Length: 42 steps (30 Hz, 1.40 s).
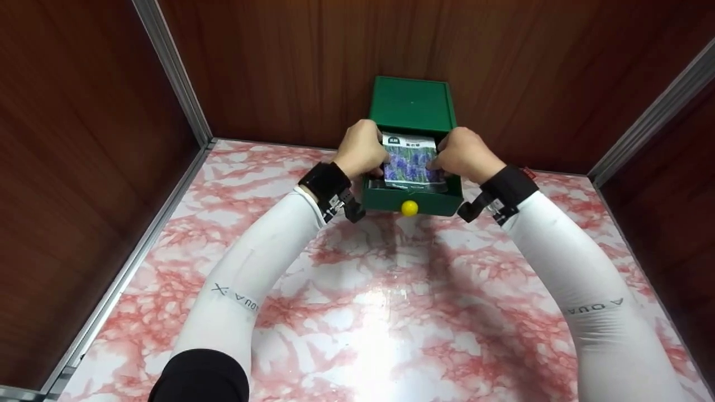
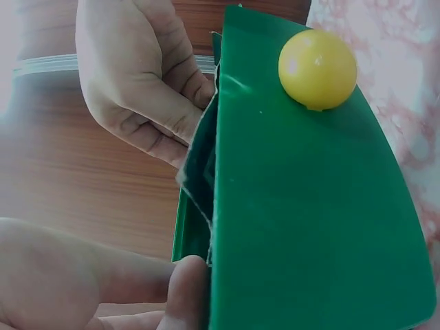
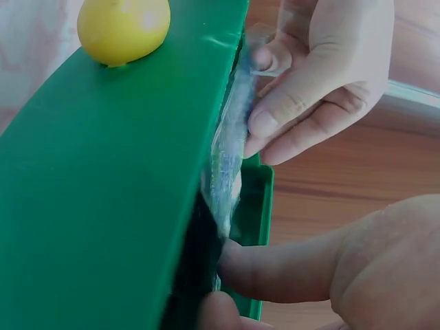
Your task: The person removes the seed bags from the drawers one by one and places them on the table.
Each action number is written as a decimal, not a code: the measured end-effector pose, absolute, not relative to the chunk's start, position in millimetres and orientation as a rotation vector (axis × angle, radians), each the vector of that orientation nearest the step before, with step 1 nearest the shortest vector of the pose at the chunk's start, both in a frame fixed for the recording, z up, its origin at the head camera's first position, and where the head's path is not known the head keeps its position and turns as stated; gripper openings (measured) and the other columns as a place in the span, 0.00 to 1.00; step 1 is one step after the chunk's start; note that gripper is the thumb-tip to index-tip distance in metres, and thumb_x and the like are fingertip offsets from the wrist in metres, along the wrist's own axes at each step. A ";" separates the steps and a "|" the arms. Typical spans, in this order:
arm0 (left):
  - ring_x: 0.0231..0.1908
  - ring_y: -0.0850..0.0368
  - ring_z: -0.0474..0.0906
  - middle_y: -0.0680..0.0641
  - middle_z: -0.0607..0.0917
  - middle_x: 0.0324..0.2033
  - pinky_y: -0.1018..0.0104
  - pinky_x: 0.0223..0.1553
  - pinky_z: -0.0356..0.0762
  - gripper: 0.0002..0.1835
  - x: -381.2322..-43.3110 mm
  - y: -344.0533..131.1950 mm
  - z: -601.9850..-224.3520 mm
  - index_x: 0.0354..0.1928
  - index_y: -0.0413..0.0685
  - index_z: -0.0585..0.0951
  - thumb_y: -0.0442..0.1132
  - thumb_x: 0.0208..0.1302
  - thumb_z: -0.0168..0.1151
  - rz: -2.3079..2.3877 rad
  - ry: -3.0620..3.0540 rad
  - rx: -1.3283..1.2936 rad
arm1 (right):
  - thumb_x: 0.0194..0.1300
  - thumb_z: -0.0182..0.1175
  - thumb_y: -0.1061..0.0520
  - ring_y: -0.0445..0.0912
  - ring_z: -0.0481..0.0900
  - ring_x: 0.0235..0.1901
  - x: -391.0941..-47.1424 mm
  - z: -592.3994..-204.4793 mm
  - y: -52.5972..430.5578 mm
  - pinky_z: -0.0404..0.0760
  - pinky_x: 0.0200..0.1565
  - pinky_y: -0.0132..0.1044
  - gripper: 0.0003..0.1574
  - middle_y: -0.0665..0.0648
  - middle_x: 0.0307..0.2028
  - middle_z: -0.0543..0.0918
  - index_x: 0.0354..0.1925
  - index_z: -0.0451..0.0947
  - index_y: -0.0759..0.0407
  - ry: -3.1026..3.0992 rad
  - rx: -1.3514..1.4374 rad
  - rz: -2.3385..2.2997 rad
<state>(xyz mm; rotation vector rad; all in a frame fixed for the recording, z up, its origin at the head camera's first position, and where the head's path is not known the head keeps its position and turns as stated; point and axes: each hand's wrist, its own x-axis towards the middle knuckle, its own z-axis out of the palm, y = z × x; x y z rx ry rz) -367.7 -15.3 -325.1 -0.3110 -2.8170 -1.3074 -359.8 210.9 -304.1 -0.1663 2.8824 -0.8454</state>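
A seed packet [image 1: 412, 162] printed with purple flowers lies tilted in the open green drawer [image 1: 385, 201]. My left hand [image 1: 362, 149] pinches its left edge, and my right hand [image 1: 465, 153] holds the right edge with the thumb near the printed face. In the right wrist view the packet [image 3: 227, 158] appears edge-on, a shiny plastic sleeve between both hands' fingers. A round yellow knob [image 1: 409, 208] sits on the drawer front. The drawer wall hides most of the packet in the left wrist view, and some fingertips are out of sight.
Behind the drawer stands the green box body [image 1: 412, 103], close to the brown wood-grain back wall [image 1: 279, 67]. Red-and-white marbled tabletop [image 1: 313, 335] spreads out in front. Metal edge strips [image 1: 173, 72] run along the corners between the side walls and the back.
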 end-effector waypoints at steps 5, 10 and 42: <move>0.25 0.48 0.91 0.44 0.87 0.35 0.68 0.23 0.85 0.13 -366.7 -16.1 -325.9 0.42 0.41 0.78 0.27 0.65 0.77 -1.372 -2.788 -0.277 | 0.73 0.77 0.54 0.47 0.78 0.26 -359.9 -303.1 213.8 0.79 0.30 0.34 0.16 0.51 0.20 0.72 0.41 0.91 0.69 2.844 -0.143 -0.917; 0.30 0.49 0.91 0.42 0.91 0.46 0.67 0.33 0.84 0.14 -365.7 -15.4 -324.9 0.50 0.39 0.84 0.32 0.66 0.77 -1.228 -2.821 -0.285 | 0.73 0.78 0.55 0.46 0.79 0.26 -361.7 -302.1 216.4 0.80 0.30 0.33 0.16 0.50 0.19 0.71 0.43 0.91 0.69 2.812 -0.127 -0.977; 0.25 0.56 0.87 0.29 0.79 0.59 0.65 0.38 0.91 0.24 -368.1 -28.3 -329.2 0.59 0.20 0.78 0.21 0.63 0.75 -2.059 -2.539 -0.309 | 0.72 0.79 0.53 0.46 0.79 0.30 -359.7 -299.1 230.0 0.82 0.33 0.33 0.19 0.57 0.37 0.87 0.50 0.93 0.68 2.668 -0.114 -1.186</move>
